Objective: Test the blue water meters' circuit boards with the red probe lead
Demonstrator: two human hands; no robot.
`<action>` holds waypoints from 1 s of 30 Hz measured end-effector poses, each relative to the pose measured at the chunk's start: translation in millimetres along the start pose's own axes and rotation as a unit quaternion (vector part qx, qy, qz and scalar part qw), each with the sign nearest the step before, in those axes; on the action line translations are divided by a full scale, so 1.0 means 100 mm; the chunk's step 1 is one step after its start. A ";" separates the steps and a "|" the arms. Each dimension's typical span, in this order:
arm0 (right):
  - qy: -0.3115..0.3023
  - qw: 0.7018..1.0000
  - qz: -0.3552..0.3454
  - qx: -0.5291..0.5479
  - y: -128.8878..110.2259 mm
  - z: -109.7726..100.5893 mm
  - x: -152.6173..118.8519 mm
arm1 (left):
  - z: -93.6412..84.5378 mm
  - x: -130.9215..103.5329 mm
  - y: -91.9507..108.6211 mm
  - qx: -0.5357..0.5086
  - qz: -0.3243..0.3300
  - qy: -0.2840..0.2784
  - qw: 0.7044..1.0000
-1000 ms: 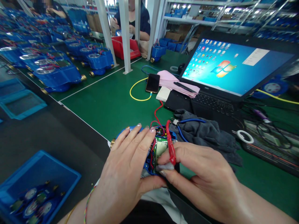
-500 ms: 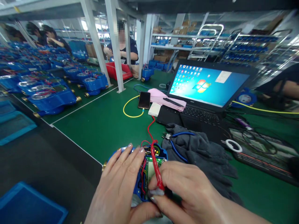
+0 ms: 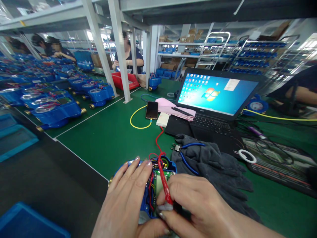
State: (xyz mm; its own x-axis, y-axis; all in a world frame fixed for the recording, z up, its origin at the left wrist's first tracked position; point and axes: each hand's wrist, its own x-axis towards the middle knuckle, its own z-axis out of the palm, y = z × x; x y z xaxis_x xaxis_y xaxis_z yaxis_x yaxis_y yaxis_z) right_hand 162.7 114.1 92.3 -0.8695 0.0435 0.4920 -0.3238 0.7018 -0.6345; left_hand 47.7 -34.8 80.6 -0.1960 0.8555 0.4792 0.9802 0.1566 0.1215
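Observation:
A blue water meter (image 3: 170,162) with its casing uncovered is in front of me, showing a green circuit board (image 3: 158,180) and thin coloured wires. My left hand (image 3: 126,198) spans the meter body, fingers nearly straight on top and thumb at the near side. My right hand (image 3: 195,198) is closed in a pinch on the grey end of a red cable (image 3: 163,181), at the near right of the board. The fingers hide where that end meets the meter. From there the cable runs away to a small white box (image 3: 163,119).
Blue-handled cutters (image 3: 189,145) rest on a dark grey cloth (image 3: 218,165) at the right. Behind are a laptop (image 3: 215,92), a phone (image 3: 152,110) and pink paper (image 3: 165,105). Many blue meters (image 3: 58,109) stand left, with blue trays (image 3: 29,221) nearer. People sit farther back.
The camera view has shifted slightly, so the background sits a little lower. Both hands keep their places on the meter and the red cable's end.

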 end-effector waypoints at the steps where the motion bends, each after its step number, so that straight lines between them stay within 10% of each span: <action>1: 0.001 1.000 0.001 -0.002 0.00 0.00 0.00 | 0.00 0.00 0.00 -0.001 -0.002 0.000 1.000; 30: -0.001 0.997 0.012 -0.079 -0.12 -0.15 -0.04 | 0.01 0.02 0.11 -0.037 -0.046 -0.031 0.998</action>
State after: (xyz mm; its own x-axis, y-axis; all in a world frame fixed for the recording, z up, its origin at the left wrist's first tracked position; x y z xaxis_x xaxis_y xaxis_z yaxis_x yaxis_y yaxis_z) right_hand 175.1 115.8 106.9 -0.8771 0.0610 0.4764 -0.2395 0.8042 -0.5439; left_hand 58.0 -31.1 82.1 -0.2806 0.8688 0.4079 0.9528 0.2007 0.2278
